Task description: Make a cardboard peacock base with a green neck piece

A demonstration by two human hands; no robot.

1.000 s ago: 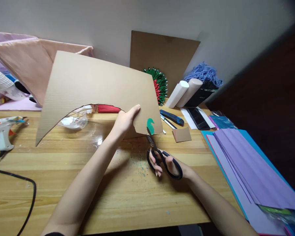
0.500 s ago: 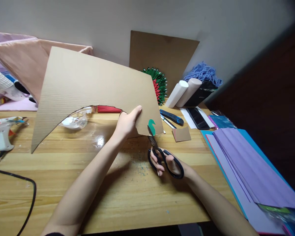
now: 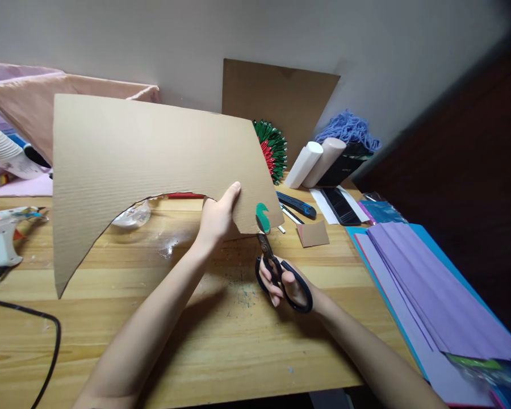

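A large cardboard sheet point(image 3: 153, 147) with a curved cut-out along its lower edge is held up above the table. My left hand point(image 3: 217, 218) grips it near that cut edge, thumb on the face toward me and the other fingers hidden behind. Near its lower right corner is a green curved shape point(image 3: 262, 218). My right hand point(image 3: 281, 284) has its fingers through the handles of black-handled scissors point(image 3: 269, 250). The blades meet the bottom edge of the cardboard beside the green shape, with one blade in front of the sheet.
On the wooden table point(image 3: 221, 352), a glue gun point(image 3: 4, 233) with a black cord lies left. A box cutter point(image 3: 297, 204), a small folded cardboard piece point(image 3: 313, 234) and white rolls point(image 3: 304, 165) are right of the sheet. Purple paper sheets point(image 3: 443, 289) cover the right side.
The cardboard has rotated, its left end dropping lower and shifting left. The scissors stay at the green shape, their handles slightly closer together.
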